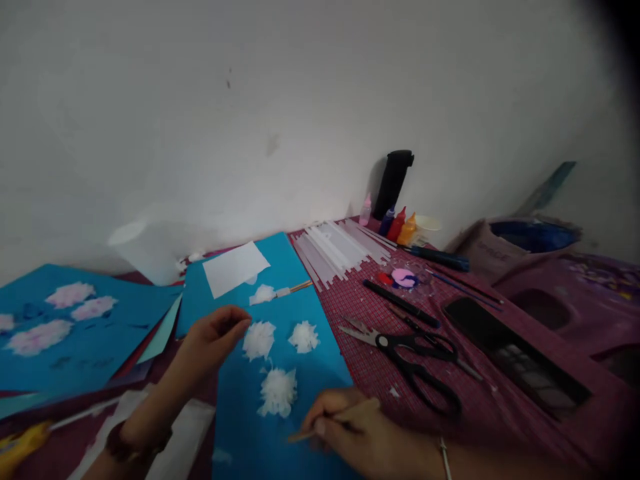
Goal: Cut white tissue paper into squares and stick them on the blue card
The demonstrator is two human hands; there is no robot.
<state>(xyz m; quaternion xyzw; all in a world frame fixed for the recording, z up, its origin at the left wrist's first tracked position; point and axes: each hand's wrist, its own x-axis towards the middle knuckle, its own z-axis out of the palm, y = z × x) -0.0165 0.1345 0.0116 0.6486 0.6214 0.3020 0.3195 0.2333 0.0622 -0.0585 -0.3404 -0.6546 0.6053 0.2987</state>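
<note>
Desk (370, 373), red checked cloth on top, biggest thing carrying the work. Next, blue sheet (313, 373) lying flat: probably thin card, light, bends and creases easily, likely to slide if knocked. Best held down flat at a bare edge. White paper (237, 269) lies on its far part: light, limp, lift by a corner. Scissors (383, 341) to the right on the cloth, not in use; likely the heaviest item close by, take by the black handles.

Hands are apart. Left hand (218, 335) is over the sheet's left side, thumb and fingertips drawn close together, right beside the left-hand tuft; cannot tell if anything is pinched there, or if it touches. Right hand (347, 427) is low over the sheet, fingers closed round a stick.

White tufts, all on the blue sheet: near tuft (278, 392) biggest, then left tuft (259, 340), then right tuft (303, 337). Look like crumpled thin paper: near weightless, soft, easily squashed or torn. Pinch lightly low at the base, not the frilly top.

Smallest, the pale stick (301, 437): looks wooden, stiff, light; pencil grip near the tip suits it.
</note>
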